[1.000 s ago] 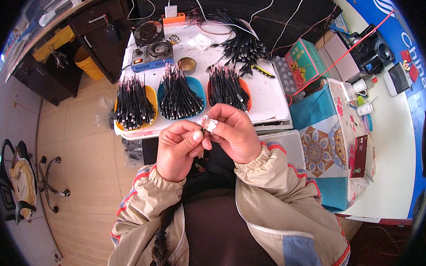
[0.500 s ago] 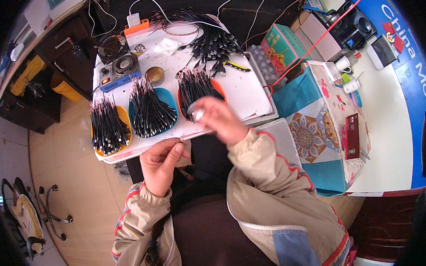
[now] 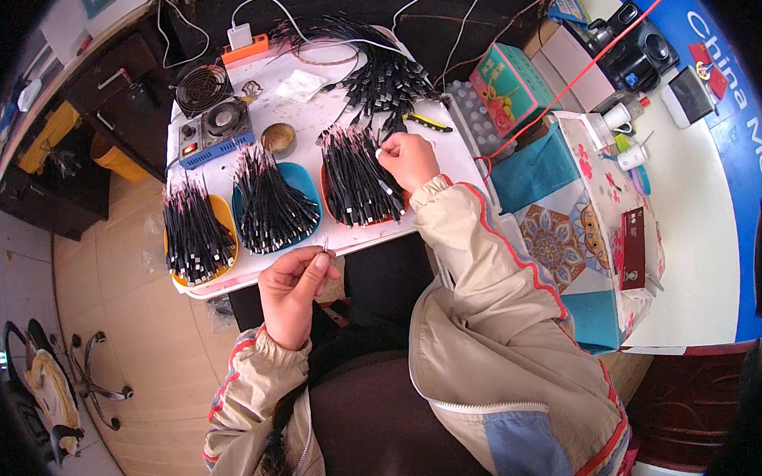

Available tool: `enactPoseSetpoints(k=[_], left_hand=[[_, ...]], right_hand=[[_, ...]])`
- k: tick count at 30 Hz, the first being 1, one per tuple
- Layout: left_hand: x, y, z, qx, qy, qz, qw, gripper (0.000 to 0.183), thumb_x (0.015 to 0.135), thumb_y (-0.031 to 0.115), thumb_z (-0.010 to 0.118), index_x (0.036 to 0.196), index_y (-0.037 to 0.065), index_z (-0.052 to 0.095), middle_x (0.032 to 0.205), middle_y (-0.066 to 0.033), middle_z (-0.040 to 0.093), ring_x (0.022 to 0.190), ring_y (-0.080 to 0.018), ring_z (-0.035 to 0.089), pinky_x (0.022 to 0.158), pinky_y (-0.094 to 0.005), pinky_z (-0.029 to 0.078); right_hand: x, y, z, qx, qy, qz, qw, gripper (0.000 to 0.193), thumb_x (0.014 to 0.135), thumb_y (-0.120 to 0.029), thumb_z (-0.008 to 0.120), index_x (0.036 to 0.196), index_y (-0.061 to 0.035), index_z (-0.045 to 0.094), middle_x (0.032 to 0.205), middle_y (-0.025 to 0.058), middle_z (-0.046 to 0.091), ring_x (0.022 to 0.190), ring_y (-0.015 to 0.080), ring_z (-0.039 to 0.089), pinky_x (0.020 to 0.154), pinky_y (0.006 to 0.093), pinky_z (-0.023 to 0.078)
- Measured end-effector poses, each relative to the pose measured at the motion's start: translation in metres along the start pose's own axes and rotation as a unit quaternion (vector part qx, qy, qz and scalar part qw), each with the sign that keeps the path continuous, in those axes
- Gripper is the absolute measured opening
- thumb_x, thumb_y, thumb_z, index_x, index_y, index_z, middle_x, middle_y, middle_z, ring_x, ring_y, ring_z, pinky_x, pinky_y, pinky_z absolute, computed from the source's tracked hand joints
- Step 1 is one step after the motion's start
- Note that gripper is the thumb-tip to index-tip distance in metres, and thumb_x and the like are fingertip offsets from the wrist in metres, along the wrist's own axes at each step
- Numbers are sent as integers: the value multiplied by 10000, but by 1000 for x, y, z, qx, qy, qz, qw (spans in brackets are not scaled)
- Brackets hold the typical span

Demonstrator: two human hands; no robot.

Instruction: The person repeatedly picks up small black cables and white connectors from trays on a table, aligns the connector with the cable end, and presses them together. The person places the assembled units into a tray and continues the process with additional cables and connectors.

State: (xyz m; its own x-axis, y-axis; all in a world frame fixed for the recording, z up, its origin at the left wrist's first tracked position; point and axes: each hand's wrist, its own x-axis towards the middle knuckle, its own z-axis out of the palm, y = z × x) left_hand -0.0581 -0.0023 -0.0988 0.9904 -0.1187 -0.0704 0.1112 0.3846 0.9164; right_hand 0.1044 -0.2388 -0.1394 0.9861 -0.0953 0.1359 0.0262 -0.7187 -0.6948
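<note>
My left hand point(image 3: 288, 295) is in front of the table edge, thumb and forefinger pinched on a thin wire point(image 3: 325, 247); only its tip shows. Over the right side of an orange tray point(image 3: 326, 203), my right hand point(image 3: 411, 163) has its fingers closed beside the upper ends of a bundle of black cables point(image 3: 360, 179). Something small and white shows at its fingertips; I cannot make out what it is. To the left, a blue tray point(image 3: 308, 186) and a yellow tray point(image 3: 229, 217) hold similar black cables with metal plugs toward me and pinkish wire ends away.
Behind the trays stand a blue soldering station point(image 3: 218, 139) and a small round tin point(image 3: 278, 137). A heap of black cables point(image 3: 388, 77) lies at the back, near a yellow-black cutter point(image 3: 427, 122). A red cord point(image 3: 566, 91) crosses at the right.
My right hand has moved from the front of the orange tray up and away to its right side. My left hand keeps its pinch, nearly still.
</note>
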Motion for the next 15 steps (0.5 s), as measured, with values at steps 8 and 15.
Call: enactPoseSetpoints(k=[8,15], left_hand=[[1,-2,-1,-40,30,35,998,146,907,68,618,999,-37,662,831,-73,688,722,-89,597,647,-208,464],[14,18,10,-90,70,101,988,128,891,25,624,998,-18,678,1082,-102,632,921,-157,616,844,-287,517]], right_hand=[[-7,-29,-18,134,62,-106,983,99,824,-33,659,919,-5,650,734,11,614,651,67,542,595,229,453],[-53,-91,-52,122,94,-277,948,89,827,-44,674,895,-3,635,756,35,570,635,93,516,569,243,419]])
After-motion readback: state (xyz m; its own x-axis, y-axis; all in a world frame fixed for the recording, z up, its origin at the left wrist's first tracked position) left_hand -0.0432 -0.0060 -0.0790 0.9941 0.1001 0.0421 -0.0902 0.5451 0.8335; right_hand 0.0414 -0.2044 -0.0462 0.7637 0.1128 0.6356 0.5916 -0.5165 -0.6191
